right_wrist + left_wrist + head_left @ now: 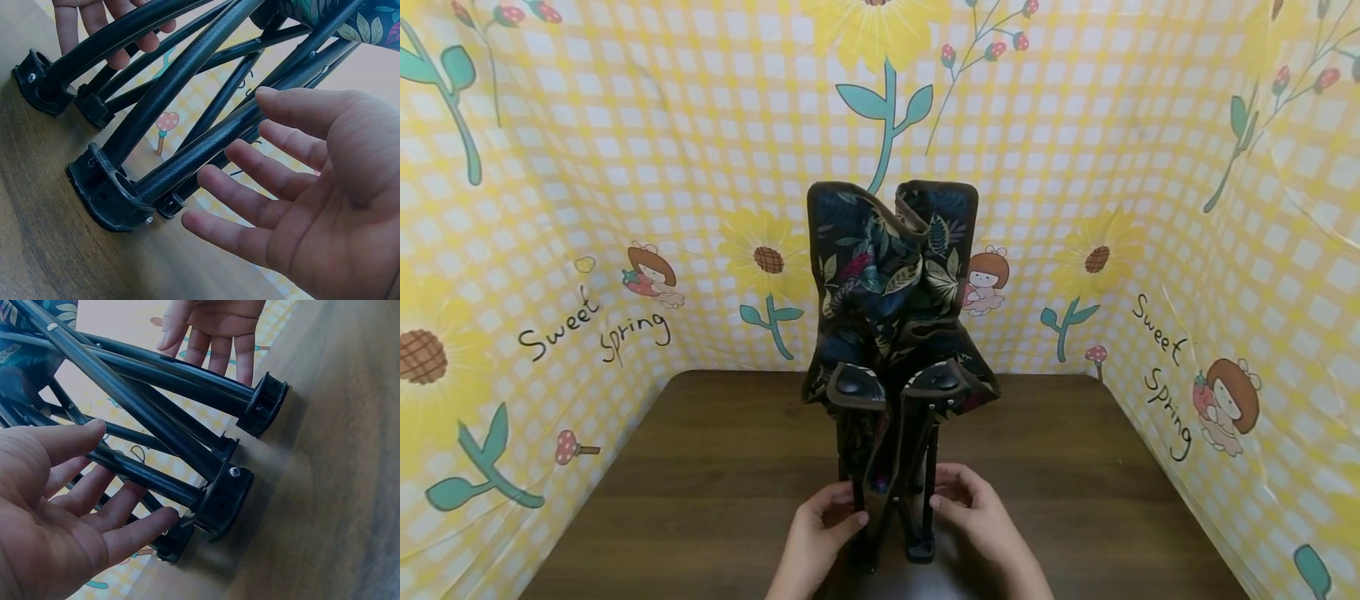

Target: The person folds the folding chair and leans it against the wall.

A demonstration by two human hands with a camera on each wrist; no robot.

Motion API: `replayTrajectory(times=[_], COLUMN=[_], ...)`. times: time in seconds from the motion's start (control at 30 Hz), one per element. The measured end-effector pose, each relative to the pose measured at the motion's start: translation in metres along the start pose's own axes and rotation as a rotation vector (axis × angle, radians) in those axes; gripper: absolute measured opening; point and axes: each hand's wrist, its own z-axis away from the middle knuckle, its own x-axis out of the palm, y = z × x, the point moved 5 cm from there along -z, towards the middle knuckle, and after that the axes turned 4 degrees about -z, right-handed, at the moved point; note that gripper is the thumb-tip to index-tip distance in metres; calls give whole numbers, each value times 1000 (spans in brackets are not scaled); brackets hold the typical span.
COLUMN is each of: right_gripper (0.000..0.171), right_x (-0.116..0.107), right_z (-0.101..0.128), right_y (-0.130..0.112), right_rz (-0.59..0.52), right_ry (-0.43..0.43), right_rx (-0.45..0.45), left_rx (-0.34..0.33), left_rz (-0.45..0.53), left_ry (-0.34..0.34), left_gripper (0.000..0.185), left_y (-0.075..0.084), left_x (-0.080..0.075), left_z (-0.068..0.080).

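Note:
A folding camp chair (868,275) with dark leaf-print fabric stands partly folded on the table. Its black tube legs (134,394) cross and end in plastic feet (225,494). Low down on the left side, my left hand (820,525) is at a front leg, its fingers spread and loosely bent with the thumb near the tube. My right hand (977,508) lies alongside the opposite leg, fingers relaxed and thumb tip close to the tube (212,147). Neither hand curls round a leg; whether the fingertips touch is hard to tell.
The brown wooden table (700,483) carries the chair near its front middle. Behind and on both sides hangs a yellow checked cloth (700,125) printed with sunflowers and small figures. The chair's seat fabric bunches above the legs.

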Motion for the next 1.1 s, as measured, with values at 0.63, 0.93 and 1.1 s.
replayTrajectory(times=[0.63, 0.93, 1.1], right_gripper=[49, 46, 44], right_x=[11, 12, 12], right_z=[2, 1, 1], right_y=[6, 9, 11], right_rz=[-123, -94, -97], right_ry=[-96, -119, -124], right_rx=[51, 43, 43], left_rx=[-6, -22, -24], left_rz=[110, 118, 134], left_ry=[-55, -52, -60], left_gripper=[33, 30, 32], left_y=[-6, -7, -7], left_x=[5, 5, 5], left_z=[0, 0, 0])
